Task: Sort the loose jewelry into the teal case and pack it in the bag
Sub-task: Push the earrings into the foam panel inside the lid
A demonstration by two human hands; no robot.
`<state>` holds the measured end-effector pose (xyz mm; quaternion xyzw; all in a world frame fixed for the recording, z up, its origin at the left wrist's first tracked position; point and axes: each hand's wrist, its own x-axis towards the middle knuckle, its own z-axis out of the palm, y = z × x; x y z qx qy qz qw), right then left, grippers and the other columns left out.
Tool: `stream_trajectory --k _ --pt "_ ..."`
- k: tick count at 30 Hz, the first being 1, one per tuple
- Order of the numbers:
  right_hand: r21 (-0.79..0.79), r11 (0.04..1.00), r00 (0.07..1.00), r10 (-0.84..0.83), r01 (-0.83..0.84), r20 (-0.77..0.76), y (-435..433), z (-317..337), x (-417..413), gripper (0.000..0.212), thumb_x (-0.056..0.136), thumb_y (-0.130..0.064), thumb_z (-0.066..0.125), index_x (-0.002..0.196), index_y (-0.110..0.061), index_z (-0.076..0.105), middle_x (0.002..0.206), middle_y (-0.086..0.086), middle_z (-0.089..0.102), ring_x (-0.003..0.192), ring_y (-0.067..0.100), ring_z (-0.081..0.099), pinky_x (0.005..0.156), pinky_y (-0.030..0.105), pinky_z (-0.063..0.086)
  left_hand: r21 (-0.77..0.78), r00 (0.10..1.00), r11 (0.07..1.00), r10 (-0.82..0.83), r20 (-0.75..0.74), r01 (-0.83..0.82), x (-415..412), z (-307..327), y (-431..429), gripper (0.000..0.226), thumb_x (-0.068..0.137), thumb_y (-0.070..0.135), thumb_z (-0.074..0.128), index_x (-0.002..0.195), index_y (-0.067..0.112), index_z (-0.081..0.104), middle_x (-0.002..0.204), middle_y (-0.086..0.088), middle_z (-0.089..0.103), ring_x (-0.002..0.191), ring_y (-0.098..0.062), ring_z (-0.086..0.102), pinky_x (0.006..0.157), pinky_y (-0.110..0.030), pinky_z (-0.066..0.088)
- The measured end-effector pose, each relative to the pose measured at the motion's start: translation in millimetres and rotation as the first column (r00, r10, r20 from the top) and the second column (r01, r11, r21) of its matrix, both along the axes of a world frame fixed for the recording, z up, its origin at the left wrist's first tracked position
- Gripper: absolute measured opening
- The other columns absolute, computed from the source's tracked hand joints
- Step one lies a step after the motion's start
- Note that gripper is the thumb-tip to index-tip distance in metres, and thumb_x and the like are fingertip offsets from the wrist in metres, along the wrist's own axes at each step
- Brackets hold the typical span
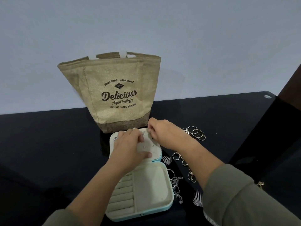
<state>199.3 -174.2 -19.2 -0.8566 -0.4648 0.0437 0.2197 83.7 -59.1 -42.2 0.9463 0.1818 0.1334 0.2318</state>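
The teal case [169, 204] lies open on the black table, its cream lid panel [154, 149] toward the bag. Several small studs sit in that panel. My left hand [128, 149] rests on the panel, thumb pressing its near edge. My right hand [161, 132] pinches a small earring at the panel's far right corner. The burlap bag [112, 92] printed "Delicious" stands upright and open just behind the case. Loose rings [196, 132] lie to the right. More rings and chains [176, 185] and silver leaf earrings [167, 159] lie along the case's right side.
The black glass table [48, 144] meets a pale wall behind the bag. A dark wooden piece [290, 88] rises at the right. A small gold item [260, 184] lies near my right sleeve. The case's lower half shows ring rolls [122, 193] and one open compartment.
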Motion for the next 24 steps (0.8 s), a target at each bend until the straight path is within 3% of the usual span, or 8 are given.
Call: stream_trajectory --k 3,6,8,11,14,18,23,24 --pt "0.034 0.999 1.000 0.004 -0.003 -0.018 -2.0 -0.2 2.1 0.011 0.097 -0.022 0.043 0.094 -0.015 0.051 0.080 0.003 0.061 0.072 0.023 0.056 0.065 0.043 0.049 0.006 0.992 0.995 0.101 0.069 -0.102 -1.6 2.7 11.3 0.035 0.083 0.040 0.071 0.109 0.034 0.049 0.112 0.016 0.039 0.107 -0.012 0.029 0.089 -0.030 0.022" --pt "0.055 0.998 1.000 0.001 0.001 -0.032 -3.4 0.4 3.7 0.010 0.097 -0.023 0.043 0.091 -0.018 0.049 0.077 0.000 0.059 0.068 0.020 0.055 0.063 0.043 0.052 -0.006 0.995 0.995 0.099 0.019 -0.099 0.6 5.4 23.6 0.047 0.093 0.036 0.058 0.136 0.028 0.041 0.140 0.008 0.038 0.132 -0.017 0.025 0.107 -0.040 0.019" --pt "0.062 0.998 0.999 -0.002 0.005 -0.040 -3.5 0.4 4.1 0.010 0.097 -0.024 0.043 0.090 -0.021 0.048 0.078 -0.002 0.059 0.067 0.019 0.056 0.063 0.045 0.053 0.019 0.995 0.999 0.037 -0.097 -0.035 2.7 5.5 24.2 0.069 0.090 0.052 0.053 0.148 0.025 0.027 0.152 0.006 0.030 0.143 -0.016 0.017 0.115 -0.043 0.009" --pt "0.072 0.997 0.998 -0.009 0.013 -0.057 -3.8 2.4 4.1 0.010 0.096 -0.026 0.044 0.089 -0.022 0.049 0.076 -0.003 0.059 0.067 0.018 0.056 0.063 0.046 0.054 0.179 0.982 0.983 -0.009 -0.191 0.044 6.2 -0.2 16.2 0.122 0.058 0.090 0.044 0.154 0.020 0.011 0.157 0.005 0.020 0.145 -0.016 0.011 0.117 -0.046 0.004" --pt "0.090 0.996 0.998 0.003 0.002 -0.062 -5.3 5.6 3.1 0.009 0.096 -0.024 0.045 0.090 -0.020 0.051 0.076 -0.002 0.059 0.065 0.018 0.056 0.062 0.044 0.053 0.276 0.990 0.961 0.031 -0.135 0.007 9.2 -8.4 8.3 0.130 0.051 0.091 0.053 0.151 0.019 0.016 0.149 0.004 0.027 0.140 -0.018 0.020 0.115 -0.045 0.007" --pt "0.133 0.991 0.997 0.015 -0.004 -0.082 -8.3 10.0 1.9 0.008 0.096 -0.023 0.048 0.092 -0.019 0.053 0.075 -0.005 0.059 0.067 0.016 0.057 0.063 0.041 0.052 0.330 0.997 0.942 0.070 -0.026 -0.058 13.2 -8.0 3.8 0.111 0.038 0.091 0.052 0.128 0.027 0.037 0.117 0.010 0.035 0.118 -0.019 0.035 0.107 -0.040 0.016" --pt "0.259 0.965 0.979 0.020 0.034 -0.205 -12.7 23.0 1.3 0.007 0.094 -0.023 0.055 0.089 -0.022 0.060 0.082 -0.008 0.068 0.064 -0.003 0.057 0.061 0.011 0.045 0.406 0.985 0.898 0.172 0.032 -0.170 12.2 1.0 -8.6 0.099 0.030 0.087 0.066 0.102 0.025 0.037 0.103 0.008 0.035 0.099 -0.019 0.035 0.095 -0.039 0.025" --pt "0.291 0.955 0.964 0.022 0.058 -0.264 -13.3 25.8 2.2 0.007 0.093 -0.023 0.056 0.088 -0.022 0.061 0.083 -0.006 0.070 0.066 -0.003 0.060 0.063 0.011 0.047 0.420 0.979 0.885 0.192 0.060 -0.200 9.1 1.4 -12.4 0.099 0.027 0.085 0.069 0.098 0.024 0.038 0.101 0.007 0.037 0.097 -0.020 0.035 0.093 -0.040 0.026"
